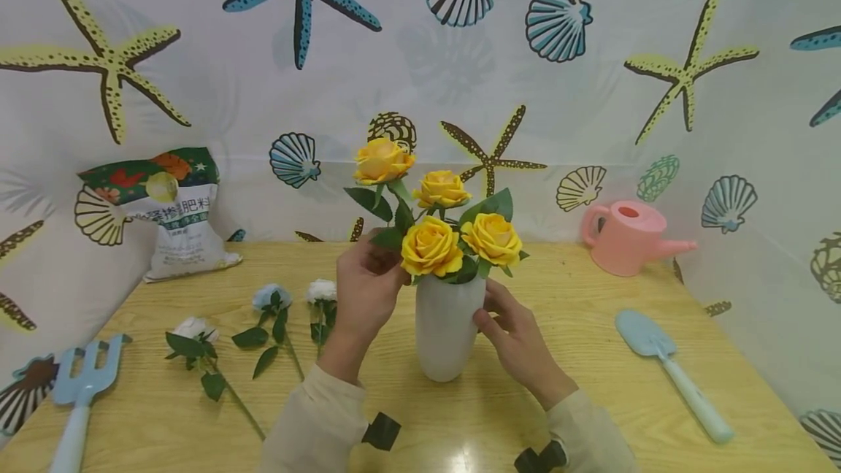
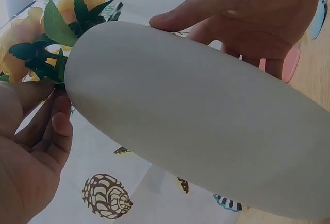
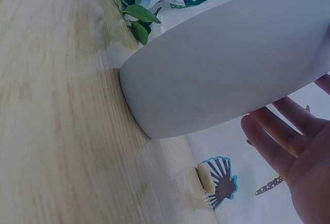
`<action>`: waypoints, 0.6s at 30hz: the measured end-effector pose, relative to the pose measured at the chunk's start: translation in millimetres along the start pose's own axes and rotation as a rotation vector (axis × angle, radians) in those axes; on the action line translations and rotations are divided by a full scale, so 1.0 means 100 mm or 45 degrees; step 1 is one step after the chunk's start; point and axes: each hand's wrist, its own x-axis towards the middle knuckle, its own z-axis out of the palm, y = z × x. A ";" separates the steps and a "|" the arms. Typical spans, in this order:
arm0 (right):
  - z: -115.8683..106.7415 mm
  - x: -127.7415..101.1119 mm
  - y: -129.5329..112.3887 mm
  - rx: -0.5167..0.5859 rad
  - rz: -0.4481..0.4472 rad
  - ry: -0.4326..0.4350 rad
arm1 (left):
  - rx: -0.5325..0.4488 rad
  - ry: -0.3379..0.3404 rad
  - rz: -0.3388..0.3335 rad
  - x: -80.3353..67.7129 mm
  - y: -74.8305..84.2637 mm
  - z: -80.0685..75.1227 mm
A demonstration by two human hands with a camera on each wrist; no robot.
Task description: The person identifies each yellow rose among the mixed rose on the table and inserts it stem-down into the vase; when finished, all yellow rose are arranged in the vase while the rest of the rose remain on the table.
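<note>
A tall white vase (image 1: 448,334) stands upright on the table and holds several yellow roses (image 1: 430,247). My left hand (image 1: 371,283) is at the vase's left rim, thumb and fingers pinching a green stem under the blooms. The tallest yellow rose (image 1: 384,161) leans out above that hand. In the left wrist view the pinching fingertips (image 2: 61,116) are right beside the vase's mouth. My right hand (image 1: 519,338) holds the vase's right side, with the thumb in front and the fingers reaching behind. The lower stems are hidden inside the vase.
Left of the vase lie a white rose (image 1: 195,328), a blue rose (image 1: 271,296) and another white flower (image 1: 322,290). A blue hand fork (image 1: 85,385) and fertilizer bag (image 1: 180,228) are further left. At right are a pink watering can (image 1: 627,239) and blue trowel (image 1: 673,371).
</note>
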 end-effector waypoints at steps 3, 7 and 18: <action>0.00 0.00 0.01 0.003 0.007 -0.005 | 0.060 -0.067 -0.038 0.02 -0.02 -0.05; 0.00 0.00 0.02 0.003 -0.003 -0.003 | 0.105 -0.144 -0.046 0.04 -0.01 -0.13; 0.01 0.00 0.02 0.012 -0.026 0.008 | 0.013 -0.058 0.074 0.07 0.13 -0.24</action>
